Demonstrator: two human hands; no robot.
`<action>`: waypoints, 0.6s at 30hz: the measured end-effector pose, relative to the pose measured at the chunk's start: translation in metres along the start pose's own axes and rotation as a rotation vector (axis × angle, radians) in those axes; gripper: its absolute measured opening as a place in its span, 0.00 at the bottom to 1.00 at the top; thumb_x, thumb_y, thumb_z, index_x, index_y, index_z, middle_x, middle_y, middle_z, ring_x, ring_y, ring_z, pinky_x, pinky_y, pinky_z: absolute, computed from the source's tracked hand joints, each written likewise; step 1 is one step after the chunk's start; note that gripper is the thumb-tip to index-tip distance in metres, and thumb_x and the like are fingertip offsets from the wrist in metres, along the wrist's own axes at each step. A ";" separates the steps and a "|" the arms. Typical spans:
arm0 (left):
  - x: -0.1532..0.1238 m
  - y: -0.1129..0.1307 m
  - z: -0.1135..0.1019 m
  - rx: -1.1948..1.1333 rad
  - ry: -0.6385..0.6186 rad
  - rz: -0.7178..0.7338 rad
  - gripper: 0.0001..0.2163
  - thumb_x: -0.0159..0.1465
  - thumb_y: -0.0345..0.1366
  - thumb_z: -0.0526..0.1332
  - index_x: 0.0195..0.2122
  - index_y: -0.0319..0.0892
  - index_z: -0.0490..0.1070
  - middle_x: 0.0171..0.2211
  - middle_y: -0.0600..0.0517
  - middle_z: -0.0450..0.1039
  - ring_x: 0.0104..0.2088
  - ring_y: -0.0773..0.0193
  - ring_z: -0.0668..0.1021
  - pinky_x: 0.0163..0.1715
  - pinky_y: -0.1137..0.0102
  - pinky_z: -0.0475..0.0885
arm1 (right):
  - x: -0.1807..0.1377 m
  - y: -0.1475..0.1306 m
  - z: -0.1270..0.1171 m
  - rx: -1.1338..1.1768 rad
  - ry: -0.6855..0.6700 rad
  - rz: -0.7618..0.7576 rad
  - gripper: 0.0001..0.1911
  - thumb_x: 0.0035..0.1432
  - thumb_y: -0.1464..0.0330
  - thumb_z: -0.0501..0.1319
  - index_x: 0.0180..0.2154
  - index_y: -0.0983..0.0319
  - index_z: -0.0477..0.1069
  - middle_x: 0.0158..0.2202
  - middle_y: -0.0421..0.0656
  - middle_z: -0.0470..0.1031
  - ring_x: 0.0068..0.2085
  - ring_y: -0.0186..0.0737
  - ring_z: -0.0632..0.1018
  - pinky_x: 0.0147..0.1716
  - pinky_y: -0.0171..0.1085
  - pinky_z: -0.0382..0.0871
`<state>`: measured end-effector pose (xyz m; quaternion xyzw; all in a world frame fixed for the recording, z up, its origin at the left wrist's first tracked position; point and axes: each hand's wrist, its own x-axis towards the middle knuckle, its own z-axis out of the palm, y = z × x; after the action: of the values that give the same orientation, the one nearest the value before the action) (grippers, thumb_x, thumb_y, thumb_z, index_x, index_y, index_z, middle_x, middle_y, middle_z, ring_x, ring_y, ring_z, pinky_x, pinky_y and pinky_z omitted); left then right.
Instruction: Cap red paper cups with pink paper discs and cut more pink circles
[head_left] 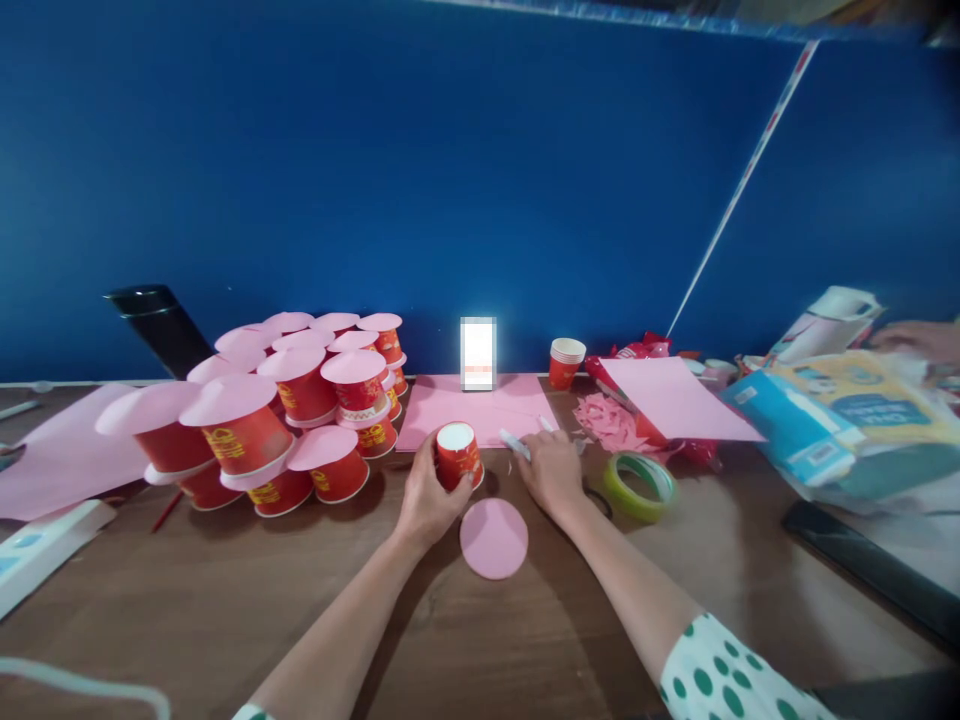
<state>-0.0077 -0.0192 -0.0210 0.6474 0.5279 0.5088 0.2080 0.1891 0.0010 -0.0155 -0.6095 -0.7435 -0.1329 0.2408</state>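
Note:
In the head view my left hand (pixel 433 490) is wrapped round a red paper cup (pixel 457 458). The cup seems to stand upside down on the table, its white base upward. My right hand (pixel 553 470) rests on the table, fingers closed at a slim white tube-like thing (pixel 514 444), whose exact kind I cannot make out. Between my forearms lies a flat pink paper disc (pixel 493 539). Behind both hands is a pink paper sheet (pixel 472 405). To the left stand several stacked red cups (pixel 244 440), topped with pink discs.
A green tape roll (pixel 640 487) and pink paper scraps (pixel 609 422) lie right of my right hand. Farther back are nested cups (pixel 566 365) and a blurred bright upright rectangle (pixel 478 352). Plastic packages (pixel 862 410) fill the right; another person's hand (pixel 919 342) shows there.

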 end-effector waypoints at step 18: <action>0.000 0.001 -0.002 -0.042 -0.072 0.005 0.28 0.51 0.32 0.62 0.54 0.41 0.57 0.49 0.44 0.67 0.49 0.55 0.71 0.49 0.59 0.66 | 0.006 -0.059 -0.007 1.173 -0.087 0.134 0.22 0.50 0.74 0.57 0.49 0.60 0.66 0.48 0.47 0.72 0.48 0.41 0.74 0.44 0.41 0.71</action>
<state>-0.0091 -0.0201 -0.0193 0.6621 0.5076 0.4966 0.2393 0.1321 -0.0109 -0.0008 -0.4251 -0.6621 0.3408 0.5146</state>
